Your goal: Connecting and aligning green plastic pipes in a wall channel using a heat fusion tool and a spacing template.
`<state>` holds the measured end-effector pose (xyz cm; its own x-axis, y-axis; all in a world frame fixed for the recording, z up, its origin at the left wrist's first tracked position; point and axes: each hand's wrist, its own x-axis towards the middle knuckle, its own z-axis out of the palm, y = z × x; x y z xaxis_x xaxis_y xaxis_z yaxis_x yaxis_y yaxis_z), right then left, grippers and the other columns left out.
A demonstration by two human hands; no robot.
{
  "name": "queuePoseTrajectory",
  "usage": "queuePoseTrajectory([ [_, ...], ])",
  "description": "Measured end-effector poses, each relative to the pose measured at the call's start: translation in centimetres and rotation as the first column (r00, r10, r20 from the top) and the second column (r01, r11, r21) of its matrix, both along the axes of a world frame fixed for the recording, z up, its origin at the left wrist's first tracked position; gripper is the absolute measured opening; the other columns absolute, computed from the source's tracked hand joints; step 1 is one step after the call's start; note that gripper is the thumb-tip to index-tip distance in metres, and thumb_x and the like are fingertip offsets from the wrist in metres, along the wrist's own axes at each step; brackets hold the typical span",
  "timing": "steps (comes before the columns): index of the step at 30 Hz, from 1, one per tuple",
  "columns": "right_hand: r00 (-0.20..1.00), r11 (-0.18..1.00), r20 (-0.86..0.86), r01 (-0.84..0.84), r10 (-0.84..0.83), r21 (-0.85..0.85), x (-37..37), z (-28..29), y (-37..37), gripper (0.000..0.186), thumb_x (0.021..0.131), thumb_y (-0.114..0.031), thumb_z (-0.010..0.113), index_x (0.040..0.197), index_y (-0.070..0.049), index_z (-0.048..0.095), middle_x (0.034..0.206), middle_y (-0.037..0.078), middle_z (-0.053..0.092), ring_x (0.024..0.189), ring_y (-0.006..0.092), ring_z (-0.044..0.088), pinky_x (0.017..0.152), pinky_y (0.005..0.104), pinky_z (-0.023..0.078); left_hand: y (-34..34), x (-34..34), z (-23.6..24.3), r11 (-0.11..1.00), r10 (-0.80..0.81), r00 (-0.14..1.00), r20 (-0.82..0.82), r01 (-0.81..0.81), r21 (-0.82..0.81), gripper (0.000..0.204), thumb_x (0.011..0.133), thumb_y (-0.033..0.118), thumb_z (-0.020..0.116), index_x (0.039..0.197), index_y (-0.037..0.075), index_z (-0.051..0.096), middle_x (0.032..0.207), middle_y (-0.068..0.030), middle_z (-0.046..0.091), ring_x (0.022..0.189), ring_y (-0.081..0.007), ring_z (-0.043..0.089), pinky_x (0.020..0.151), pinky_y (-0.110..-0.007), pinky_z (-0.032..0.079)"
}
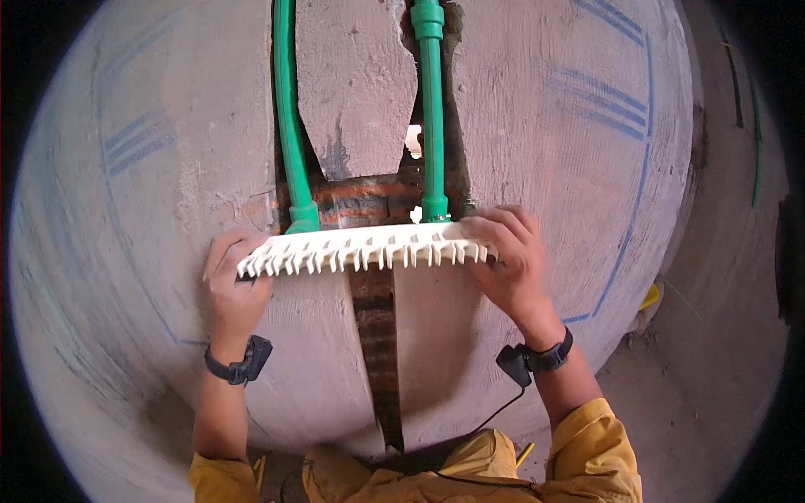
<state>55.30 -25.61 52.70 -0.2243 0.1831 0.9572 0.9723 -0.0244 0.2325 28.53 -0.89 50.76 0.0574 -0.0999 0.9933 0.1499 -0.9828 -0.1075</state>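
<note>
A long white plastic bar (360,246) with a row of teeth along its lower side lies roughly level across the wall. My left hand (239,277) grips its left end, the fingers curled over it. At the right end my right hand (508,256) is closed around the bar. Just above it, two green pipes come down the wall: the left pipe (293,142) ends in an elbow (303,218) at the bar, and the right pipe (432,117) meets it near a fitting (434,206). The bar hides whatever lies directly behind it.
The grey plastered wall (226,109) has chased grooves showing red brick (369,201). A vertical groove (379,352) runs down below the bar. Blue lines (599,101) mark the plaster on both sides. A black cable (509,408) hangs from the device on my right wrist.
</note>
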Motion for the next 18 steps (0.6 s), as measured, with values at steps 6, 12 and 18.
queuePoseTrajectory([
  [6,0.998,0.999,-0.062,-0.002,-0.001,-0.047,0.5,-0.1,0.2,0.048,0.060,-0.007,0.079,0.106,-0.013,0.069,0.104,0.003,0.068,0.090,0.0244,0.060,0.078,0.0377,0.041,0.4,0.3,0.7,0.995,-0.064,0.995,-0.073,0.058,-0.075,0.041,0.065,-0.006,0.075,0.104,0.004,0.069,0.104,-0.0139,0.065,0.098,-0.0302,0.064,0.086,-0.038,0.050],
  [12,0.997,0.996,-0.068,0.037,-0.043,-0.080,0.0,0.0,-0.1,0.051,0.060,-0.008,0.081,0.110,-0.014,0.070,0.101,0.002,0.068,0.088,0.0227,0.059,0.076,0.0362,0.038,0.2,-0.2,1.7,0.996,-0.073,0.983,-0.167,0.063,-0.064,0.046,0.063,-0.008,0.075,0.107,0.006,0.070,0.103,-0.0135,0.065,0.095,-0.0289,0.064,0.084,-0.037,0.050],
  [18,0.996,0.993,-0.071,0.040,-0.048,-0.113,-0.4,0.4,-0.1,0.052,0.061,-0.007,0.080,0.112,-0.016,0.071,0.101,0.002,0.067,0.088,0.0228,0.058,0.077,0.0365,0.037,0.6,-0.3,1.7,0.998,-0.053,0.978,-0.202,0.044,-0.047,0.049,0.061,-0.008,0.075,0.109,0.006,0.071,0.101,-0.0138,0.066,0.094,-0.0285,0.064,0.084,-0.037,0.051],
])
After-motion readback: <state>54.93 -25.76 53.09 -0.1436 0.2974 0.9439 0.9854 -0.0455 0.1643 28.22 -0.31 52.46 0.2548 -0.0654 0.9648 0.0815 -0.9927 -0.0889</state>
